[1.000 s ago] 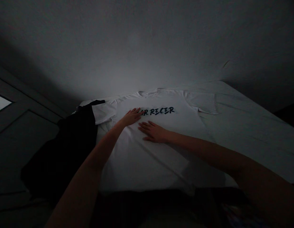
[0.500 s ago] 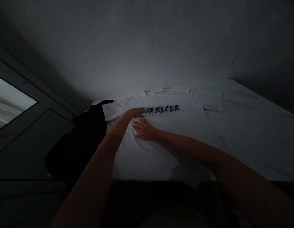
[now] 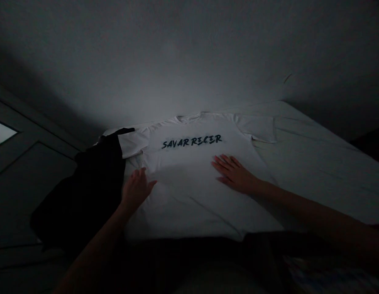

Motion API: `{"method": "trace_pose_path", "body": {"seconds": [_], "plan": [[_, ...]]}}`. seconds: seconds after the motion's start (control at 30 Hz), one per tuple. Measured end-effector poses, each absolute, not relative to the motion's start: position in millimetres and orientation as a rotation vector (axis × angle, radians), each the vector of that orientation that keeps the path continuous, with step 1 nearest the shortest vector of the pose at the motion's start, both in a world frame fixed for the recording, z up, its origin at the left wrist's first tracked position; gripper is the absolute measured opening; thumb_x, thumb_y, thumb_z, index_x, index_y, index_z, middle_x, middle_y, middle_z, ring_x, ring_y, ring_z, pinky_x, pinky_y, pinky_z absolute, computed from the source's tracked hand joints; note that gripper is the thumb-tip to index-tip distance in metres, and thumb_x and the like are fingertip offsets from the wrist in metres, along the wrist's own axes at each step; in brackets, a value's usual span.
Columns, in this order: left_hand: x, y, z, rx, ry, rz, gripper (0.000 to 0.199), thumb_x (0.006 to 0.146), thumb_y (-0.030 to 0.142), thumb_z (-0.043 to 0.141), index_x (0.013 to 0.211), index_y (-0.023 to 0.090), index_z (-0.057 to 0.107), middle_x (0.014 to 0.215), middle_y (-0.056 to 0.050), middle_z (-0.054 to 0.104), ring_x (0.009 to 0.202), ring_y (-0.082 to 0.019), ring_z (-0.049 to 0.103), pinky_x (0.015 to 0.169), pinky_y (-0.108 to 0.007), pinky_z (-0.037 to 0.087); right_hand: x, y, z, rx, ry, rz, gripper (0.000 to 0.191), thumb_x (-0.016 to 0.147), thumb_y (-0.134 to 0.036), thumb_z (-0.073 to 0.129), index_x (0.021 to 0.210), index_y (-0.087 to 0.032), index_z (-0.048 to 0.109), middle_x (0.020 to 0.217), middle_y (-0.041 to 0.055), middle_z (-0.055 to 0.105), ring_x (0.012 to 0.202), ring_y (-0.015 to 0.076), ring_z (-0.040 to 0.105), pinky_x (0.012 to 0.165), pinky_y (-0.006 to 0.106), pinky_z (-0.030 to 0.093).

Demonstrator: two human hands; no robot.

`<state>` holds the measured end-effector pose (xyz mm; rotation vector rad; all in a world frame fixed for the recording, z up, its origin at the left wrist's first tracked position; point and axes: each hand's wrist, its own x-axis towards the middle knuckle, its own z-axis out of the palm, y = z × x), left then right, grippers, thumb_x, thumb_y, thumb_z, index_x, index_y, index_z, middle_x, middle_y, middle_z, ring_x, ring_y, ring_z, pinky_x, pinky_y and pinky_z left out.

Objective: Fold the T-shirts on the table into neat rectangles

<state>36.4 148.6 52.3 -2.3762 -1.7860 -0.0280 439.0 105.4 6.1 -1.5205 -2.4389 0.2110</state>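
**Grip:** nothing is clamped. The left hand (image 3: 137, 188) is open with its fingers apart, just over the shirt's left side, though whether it touches the cloth cannot be told. The right hand (image 3: 235, 173) lies open and flat on the shirt's front, fingers spread.

**Step in hand:** by the look of it, smoothing a spread garment by hand.

**Next move calls for:** light, flat pressure toward the hem, judging by the crease there.

**Bed:** a white-sheeted bed (image 3: 318, 163) fills the frame from 9 to 3 o'clock, with its far corner at about 2 o'clock.

**Shirt:** a white T-shirt (image 3: 189, 196) lies face up and spread out on the bed, at the middle of the view.

**Long axis:** it runs from the collar (image 3: 187, 118) at 12 o'clock to the hem at 6 o'clock, nearest the person. The sleeves reach toward 10 and 2 o'clock.

**Black garment:** a black garment (image 3: 85, 192) lies at 9 o'clock, touching the shirt's left sleeve.

**Lettering:** dark stylised lettering (image 3: 191, 141), reading roughly "SAVAR RICER", crosses the chest, above the right hand.

**Crease:** a faint diagonal crease (image 3: 204, 214) marks the lower front, between the hands and the hem.
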Motion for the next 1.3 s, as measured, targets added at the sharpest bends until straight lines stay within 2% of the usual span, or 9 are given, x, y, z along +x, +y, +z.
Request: {"method": "trace_pose_path", "body": {"seconds": [0.13, 0.27, 0.37, 0.47, 0.57, 0.77, 0.97, 1.13, 1.3], "plan": [[-5, 94, 35, -2.398, -1.902, -0.168, 0.045, 0.088, 0.047, 0.05, 0.122, 0.018, 0.052, 0.123, -0.016, 0.063, 0.113, -0.031, 0.063, 0.09, -0.04, 0.052, 461, 42, 5, -1.355, -2.563, 0.212, 0.063, 0.097, -0.055, 0.042, 0.154, -0.033, 0.025, 0.162, 0.001, 0.021, 0.149, 0.0256, 0.018, 0.121, 0.055, 0.02], [-19, 71, 30, -2.354, -2.27, -0.267, 0.044, 0.089, 0.045, 0.046, 0.127, 0.024, 0.047, 0.095, -0.004, 0.069, 0.084, -0.024, 0.071, 0.069, -0.032, 0.055, 460, 6, 18, -1.262, -2.639, 0.321, 0.063, 0.096, -0.051, 0.049, 0.153, -0.041, 0.024, 0.161, -0.0031, 0.026, 0.147, 0.0228, 0.024, 0.12, 0.052, 0.024], [-29, 70, 36, -2.348, -2.451, -0.275, 0.045, 0.088, 0.047, 0.047, 0.128, 0.028, 0.047, 0.083, 0.001, 0.067, 0.076, -0.023, 0.071, 0.063, -0.03, 0.054, 468, -4, 24, -1.312, -2.623, 0.335, 0.067, 0.095, -0.052, 0.05, 0.154, -0.041, 0.02, 0.161, -0.0026, 0.024, 0.147, 0.0234, 0.025, 0.12, 0.053, 0.025], [-29, 75, 47, -2.368, -2.27, -0.207, 0.04, 0.086, 0.042, 0.049, 0.124, 0.027, 0.055, 0.092, -0.004, 0.069, 0.084, -0.026, 0.07, 0.07, -0.035, 0.055, 474, -10, 25, -1.34, -2.605, 0.331, 0.07, 0.093, -0.055, 0.052, 0.154, -0.042, 0.019, 0.16, -0.0028, 0.025, 0.146, 0.0242, 0.027, 0.12, 0.052, 0.026], [10, 83, 58, -2.398, -1.979, -0.259, 0.045, 0.086, 0.04, 0.052, 0.128, 0.024, 0.055, 0.12, -0.012, 0.065, 0.109, -0.032, 0.062, 0.09, -0.047, 0.052, 460, -4, 25, -1.366, -2.576, 0.263, 0.073, 0.094, -0.056, 0.049, 0.156, -0.037, 0.014, 0.16, 0.0014, 0.026, 0.146, 0.0249, 0.029, 0.118, 0.052, 0.029], [143, 100, 41, -2.759, -1.388, -0.266, 0.058, 0.097, 0.038, 0.04, 0.152, 0.024, 0.03, 0.158, -0.01, 0.033, 0.147, -0.028, 0.028, 0.115, -0.052, 0.032, 398, 32, 12, -1.594, -2.375, 0.026, 0.069, 0.099, -0.054, 0.036, 0.158, -0.027, 0.013, 0.161, 0.0085, 0.023, 0.147, 0.0289, 0.024, 0.117, 0.058, 0.026], [80, 81, 2, -2.509, -1.642, -0.275, 0.061, 0.097, 0.044, 0.035, 0.154, 0.024, 0.027, 0.16, -0.011, 0.029, 0.148, -0.029, 0.024, 0.115, -0.055, 0.03, 445, -18, -12, -1.89, -2.094, -0.148, 0.073, 0.096, -0.053, 0.037, 0.159, -0.033, 0.003, 0.163, 0.0047, 0.018, 0.147, 0.0322, 0.026, 0.111, 0.061, 0.035], [1, 73, 1, -2.369, -1.733, -0.302, 0.062, 0.096, 0.047, 0.033, 0.148, 0.014, 0.038, 0.153, -0.019, 0.04, 0.145, -0.036, 0.03, 0.109, -0.058, 0.037, 500, -52, -24, -1.919, -2.051, -0.228, 0.073, 0.095, -0.053, 0.034, 0.158, -0.036, 0.003, 0.162, 0.0016, 0.02, 0.145, 0.0339, 0.028, 0.11, 0.065, 0.034], [86, 144, 30, -2.625, -1.403, -0.308, 0.062, 0.098, 0.047, 0.032, 0.15, 0.013, 0.035, 0.157, -0.016, 0.035, 0.148, -0.029, 0.025, 0.118, -0.049, 0.028, 454, 52, -1, -1.681, -2.294, -0.209, 0.066, 0.1, -0.046, 0.029, 0.159, -0.027, 0.005, 0.162, 0.0069, 0.023, 0.149, 0.0294, 0.019, 0.117, 0.059, 0.026]]}}
